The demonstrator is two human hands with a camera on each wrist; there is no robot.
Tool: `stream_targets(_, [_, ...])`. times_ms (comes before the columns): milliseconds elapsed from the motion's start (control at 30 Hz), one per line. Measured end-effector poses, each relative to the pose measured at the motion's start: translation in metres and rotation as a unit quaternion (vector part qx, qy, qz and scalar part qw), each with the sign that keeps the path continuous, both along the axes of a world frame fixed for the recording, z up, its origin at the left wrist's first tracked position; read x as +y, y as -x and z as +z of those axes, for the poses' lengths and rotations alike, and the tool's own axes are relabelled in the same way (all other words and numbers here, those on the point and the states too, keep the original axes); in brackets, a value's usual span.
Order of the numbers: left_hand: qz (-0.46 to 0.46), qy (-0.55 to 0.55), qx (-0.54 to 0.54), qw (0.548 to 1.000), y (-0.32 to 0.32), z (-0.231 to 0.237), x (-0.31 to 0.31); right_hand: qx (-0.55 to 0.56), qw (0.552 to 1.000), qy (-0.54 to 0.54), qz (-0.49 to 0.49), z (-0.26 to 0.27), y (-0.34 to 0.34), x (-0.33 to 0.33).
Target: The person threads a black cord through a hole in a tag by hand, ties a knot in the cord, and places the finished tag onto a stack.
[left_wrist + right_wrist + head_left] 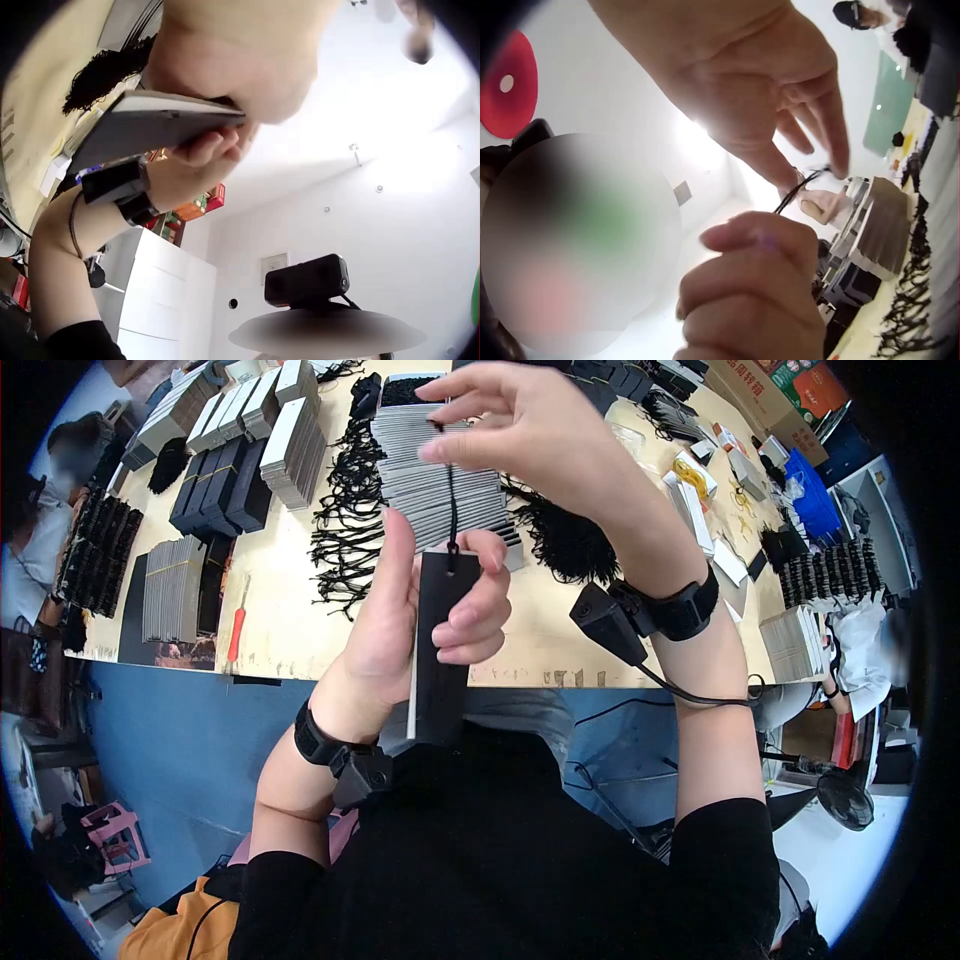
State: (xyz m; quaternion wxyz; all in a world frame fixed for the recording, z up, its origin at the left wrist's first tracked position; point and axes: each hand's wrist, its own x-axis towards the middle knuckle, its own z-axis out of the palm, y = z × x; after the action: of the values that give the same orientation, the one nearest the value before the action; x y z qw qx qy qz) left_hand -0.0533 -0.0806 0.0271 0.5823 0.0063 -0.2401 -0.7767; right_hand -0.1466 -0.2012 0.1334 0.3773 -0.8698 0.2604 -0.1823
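My left hand (385,615) grips a flat black card stack (440,650) with a pale edge, held upright above the table's front edge. A black cord (453,500) rises from the hole near its top end. My right hand (530,435) is above it, thumb and forefinger at the cord's upper end. In the right wrist view the cord (799,189) runs from the left fist (754,292) to the right hand's fingertips. The left wrist view shows the dark flat piece (142,131) in the left hand (240,67).
Behind the hands lies a long row of grey cards (430,460) with black cords (350,520) beside it. A black tassel bundle (570,540) is to the right. Stacked boxes (293,455), a red-handled tool (237,632) and a card stack (172,595) are at left.
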Motion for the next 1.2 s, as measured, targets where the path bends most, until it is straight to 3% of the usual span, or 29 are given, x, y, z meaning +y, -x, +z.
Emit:
stream_targets(33, [0.030, -0.038, 0.014, 0.999, -0.001, 0.002, 0.000, -0.120, 0.980, 0.157, 0.002, -0.052, -0.001, -0.018])
stream_targets(100, [0.076, -0.043, 0.039, 0.995, -0.005, -0.002, 0.001, -0.131, 0.989, 0.059, -0.047, -0.057, 0.012, 0.000])
stream_targets(167, [0.166, -0.073, 0.036, 0.983, -0.005, -0.003, 0.003, -0.211, 0.974, -0.058, -0.055, -0.083, 0.021, 0.024])
stream_targets(200, [0.184, -0.063, 0.031, 0.980, -0.009, -0.007, 0.002, -0.202, 0.963, -0.172, -0.045, -0.088, 0.027, 0.048])
stream_targets(233, [0.186, -0.065, 0.029, 0.980, -0.009, -0.007, 0.002, -0.190, 0.969, -0.156, 0.002, -0.096, 0.033, 0.064])
stream_targets(333, [0.323, -0.021, -0.010, 0.946, -0.006, -0.013, 0.002, -0.168, 0.975, -0.143, -0.018, -0.103, 0.038, 0.095])
stream_targets(433, [0.453, 0.025, -0.194, 0.870, -0.011, -0.021, 0.016, -0.131, 0.988, -0.066, -0.056, -0.113, 0.046, 0.089])
stream_targets(500, [0.441, 0.009, -0.272, 0.855, -0.024, -0.026, 0.034, -0.031, 0.993, -0.107, 0.042, -0.113, 0.062, 0.071])
stream_targets(533, [0.434, -0.006, -0.323, 0.841, -0.030, -0.029, 0.042, -0.020, 0.997, -0.035, 0.068, -0.116, 0.069, 0.061])
stream_targets(633, [0.367, -0.103, -0.394, 0.836, -0.039, -0.040, 0.059, -0.042, 0.999, -0.005, 0.028, -0.129, 0.075, 0.043])
stream_targets(700, [0.363, -0.125, -0.423, 0.821, -0.040, -0.048, 0.058, -0.001, 0.998, -0.058, 0.003, -0.128, 0.072, 0.030])
stream_targets(767, [0.359, -0.144, -0.453, 0.803, -0.045, -0.056, 0.056, 0.027, 0.984, 0.160, 0.072, -0.133, 0.069, 0.015])
stream_targets(833, [0.360, -0.184, -0.497, 0.768, -0.054, -0.063, 0.053, 0.028, 0.978, 0.191, 0.079, -0.142, 0.062, 0.004])
stream_targets(933, [0.386, -0.222, -0.484, 0.753, -0.073, -0.065, 0.048, 0.018, 0.968, 0.248, 0.047, -0.149, 0.050, -0.005])
stream_targets(1133, [0.440, -0.245, -0.451, 0.737, -0.094, -0.056, 0.032, 0.007, 0.966, 0.259, -0.018, -0.147, 0.035, -0.010])
stream_targets(1200, [0.449, -0.238, -0.518, 0.688, -0.098, -0.053, 0.033, -0.001, 0.972, 0.231, -0.051, -0.140, 0.044, -0.014])
